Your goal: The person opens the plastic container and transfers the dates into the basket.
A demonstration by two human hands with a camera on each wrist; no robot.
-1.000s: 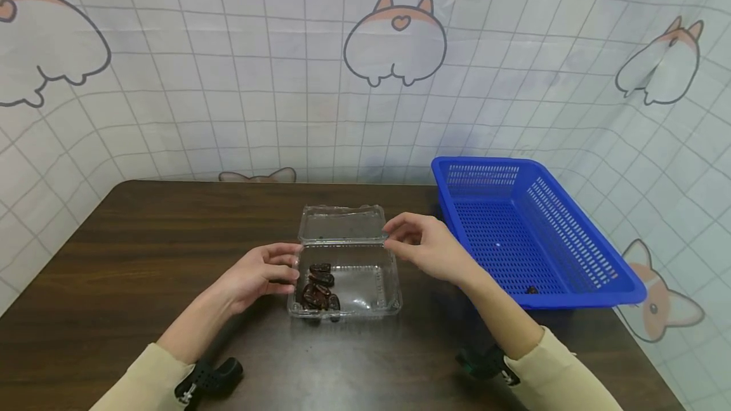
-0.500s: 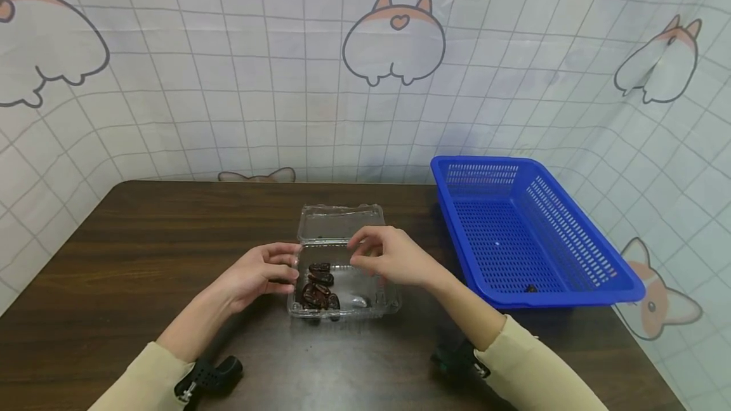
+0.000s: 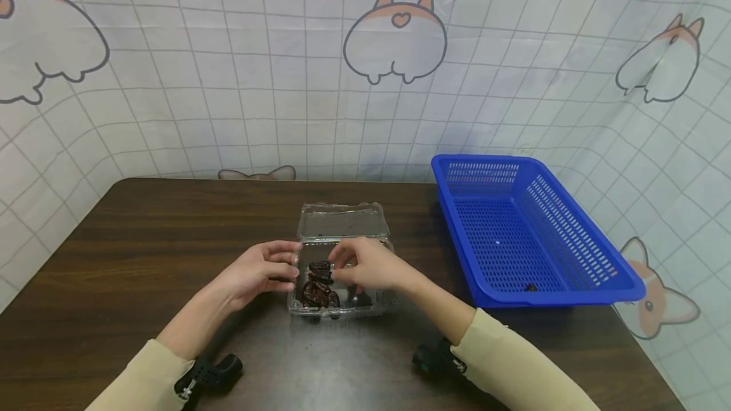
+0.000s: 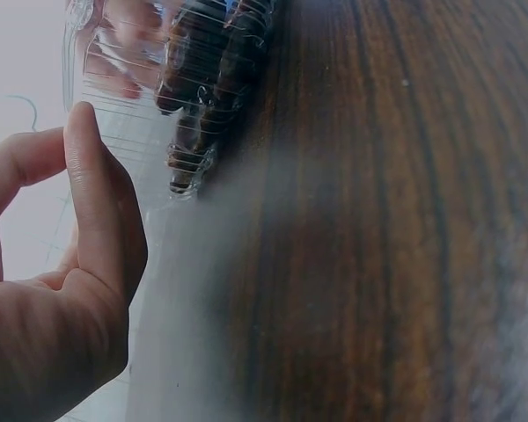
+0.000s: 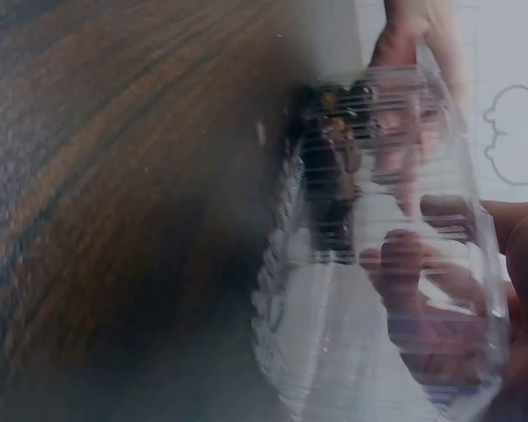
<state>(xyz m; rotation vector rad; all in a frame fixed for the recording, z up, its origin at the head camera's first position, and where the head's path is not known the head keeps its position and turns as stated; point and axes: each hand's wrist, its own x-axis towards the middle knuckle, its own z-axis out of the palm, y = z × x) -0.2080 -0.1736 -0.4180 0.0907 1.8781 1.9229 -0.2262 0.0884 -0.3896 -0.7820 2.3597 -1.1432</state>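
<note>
Counter (image 3: 171, 221): dk brown woodgrain, far L corner rounded, sheen twd near side; streaky grain also clear in L wrist view. Backdrop (image 3: 257, 81): white sheet, grey grid lines, rising behind counter & curving round at R. On it, from where I stand: ctr rump drawing (image 3: 395, 43), grey outline, orange-tan band, small heart; L rump drawing (image 3: 51, 37), cut off at view edge; R rump drawing (image 3: 659, 68), creased; ear drawing (image 3: 257, 174), just abv counter's far edge; low-R animal drawing (image 3: 653, 297), partly hidden.
</note>
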